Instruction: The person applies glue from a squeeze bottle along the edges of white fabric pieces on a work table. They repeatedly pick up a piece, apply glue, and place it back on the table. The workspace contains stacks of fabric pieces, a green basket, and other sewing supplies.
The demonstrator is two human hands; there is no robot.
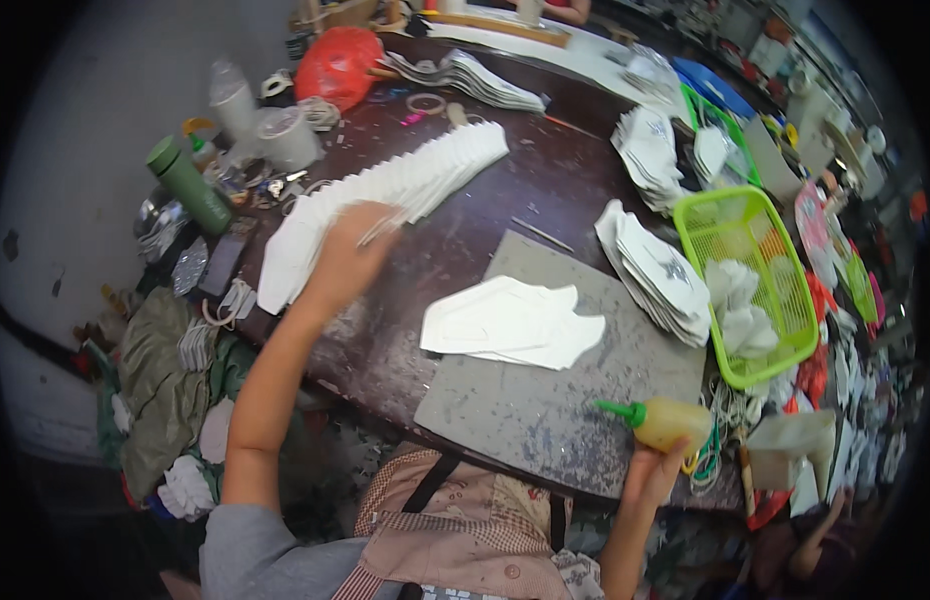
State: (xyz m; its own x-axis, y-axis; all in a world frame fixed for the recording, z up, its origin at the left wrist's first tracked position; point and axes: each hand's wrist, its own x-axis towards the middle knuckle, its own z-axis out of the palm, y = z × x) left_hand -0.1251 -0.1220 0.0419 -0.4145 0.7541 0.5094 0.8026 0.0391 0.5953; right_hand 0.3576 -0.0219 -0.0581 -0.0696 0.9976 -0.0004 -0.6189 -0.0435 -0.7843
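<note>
My right hand [653, 472] grips a squeeze bottle [675, 424] of yellowish liquid, its green nozzle pointing left over the grey board. My left hand [357, 250] is at a long fanned row of white cut pieces [425, 180] on the left of the table; its fingers are smeared by motion, and whether they hold a piece is unclear. On the grey board [545, 420] in front of me lie overlapping white cut pieces [510, 322], apart from both hands. A thin stick-like tool [542, 234] rests just beyond the board's far edge.
Stacks of white pieces [657, 272] stand on the right, beside a green basket [730, 370] with white items inside. A green flask [190, 185], tape rolls and a red plastic bag [338, 68] crowd the far left. Another person's arm [568, 10] shows at the far edge.
</note>
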